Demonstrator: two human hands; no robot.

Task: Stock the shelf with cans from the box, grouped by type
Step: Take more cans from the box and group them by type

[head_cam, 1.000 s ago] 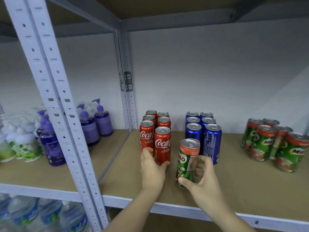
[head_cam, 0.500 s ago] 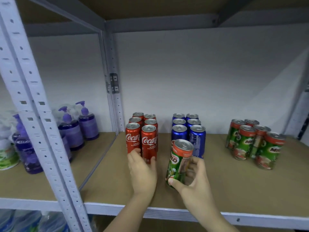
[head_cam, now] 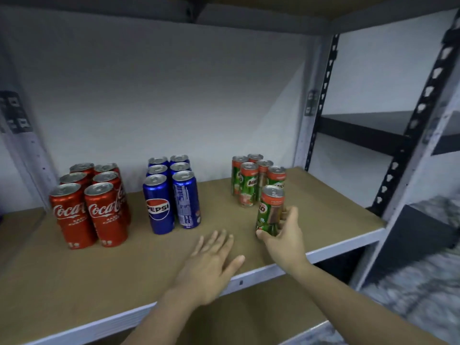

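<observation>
Head view: the right hand has its grip curled around a green Milo can, upright at centre right of the frame, just in front of the Milo group on the shelf. The left hand hovers flat, fingers straight, holding nothing, lower centre

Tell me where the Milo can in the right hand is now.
In the head view, the held Milo can is on the shelf's right side, gripped by the right hand just in front of the Milo group.
</observation>
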